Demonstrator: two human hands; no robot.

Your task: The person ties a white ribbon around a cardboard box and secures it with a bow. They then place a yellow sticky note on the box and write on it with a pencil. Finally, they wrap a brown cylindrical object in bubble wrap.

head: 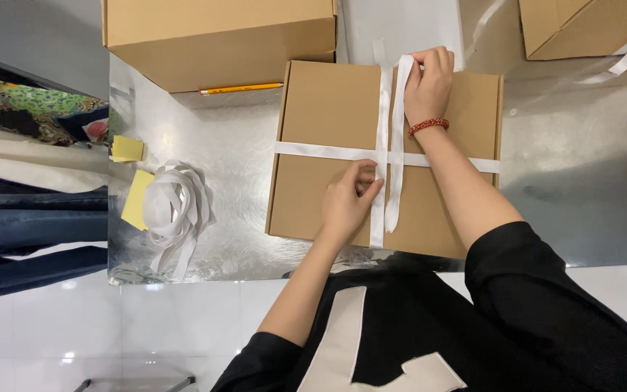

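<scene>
Grip on ribbon [390, 156] (shiny metal table [241, 181])

I see a flat cardboard box [328, 123] on the shiny metal table [234, 145], crossed by white ribbon [382, 138]. My left hand [347, 203] pins the crossing; my right hand [427, 83] grips the ribbon at the far edge. A loose ribbon bundle [175, 207] lies left.

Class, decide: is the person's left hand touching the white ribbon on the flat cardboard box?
Touching. The head view shows the left hand pinching the white ribbon where it crosses on the box.
</scene>
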